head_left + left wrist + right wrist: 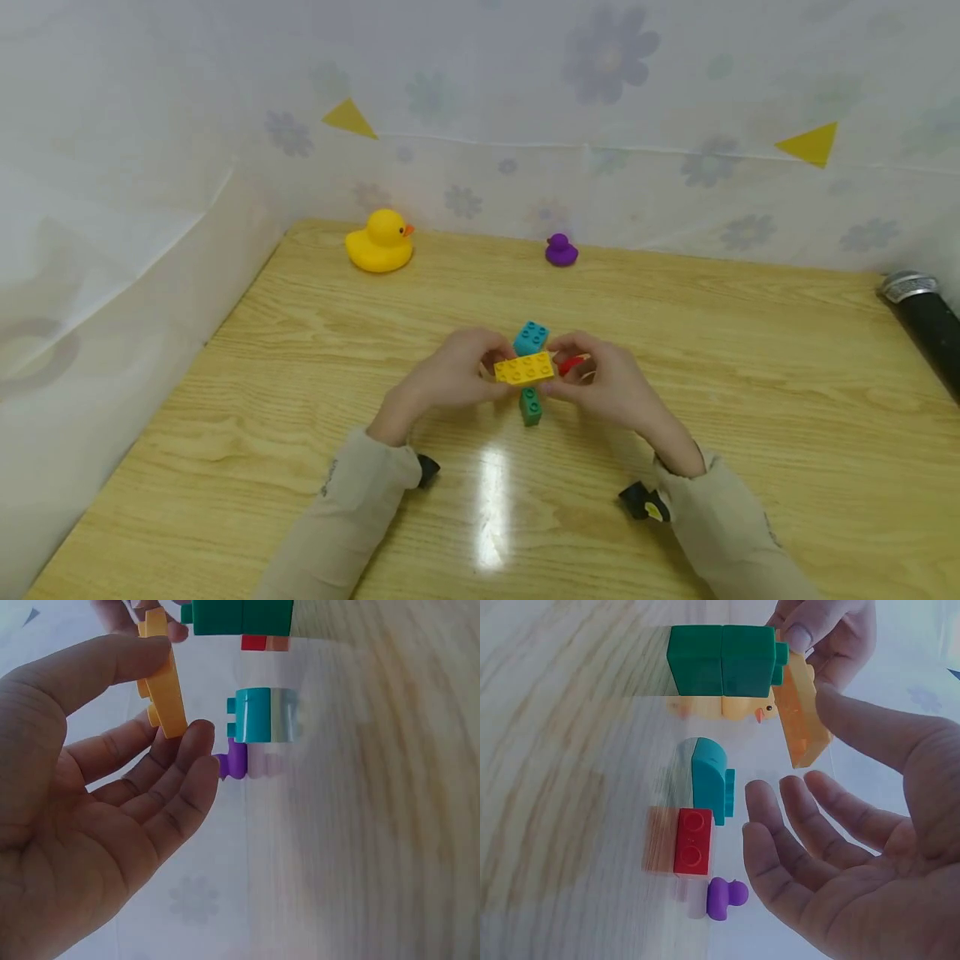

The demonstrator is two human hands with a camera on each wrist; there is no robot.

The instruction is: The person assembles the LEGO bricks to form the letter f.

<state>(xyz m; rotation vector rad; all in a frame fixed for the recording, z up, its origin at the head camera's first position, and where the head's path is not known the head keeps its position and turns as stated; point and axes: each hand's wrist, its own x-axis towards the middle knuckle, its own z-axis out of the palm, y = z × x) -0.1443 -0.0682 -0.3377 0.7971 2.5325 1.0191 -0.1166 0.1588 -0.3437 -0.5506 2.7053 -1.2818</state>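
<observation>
A yellow building brick with studs on top is held level between both hands. My left hand pinches its left end, thumb on the near side. At its right end is my right hand, with thumb and index finger around the end and the other fingers loosely spread. Below and nearer me stands a green brick. In the right wrist view it shows as two green blocks side by side. A blue brick with a rounded side stands just beyond. The red brick is partly covered by my right hand in the head view.
At the back of the wooden table are a large yellow toy duck and a small purple one. A black microphone lies at the right edge. Flower-printed white cloth hangs behind.
</observation>
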